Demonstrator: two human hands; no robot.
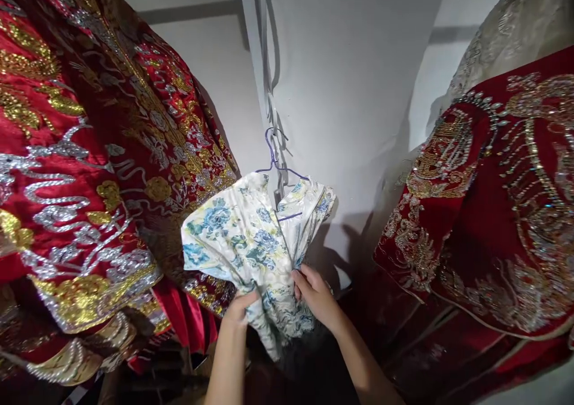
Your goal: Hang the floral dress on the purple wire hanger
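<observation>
A white dress or blouse with blue and green flowers (251,231) hangs on a thin purple wire hanger (271,154) in the middle of the view. Its V neckline hangs apart at the top. My left hand (240,306) pinches the cloth at the garment's left side, near the waist. With thumb and fingers, my right hand (311,288) grips the front edge just below the neckline. Bunched folds lie between the two hands, and the lower part fades into dark.
A red jacket with gold and silver embroidery (130,106) hangs close on the left. At the right stands a red beaded garment (484,213), with sheer pale cloth (506,34) behind. A white strip with hooks (255,40) runs down the grey wall (350,64).
</observation>
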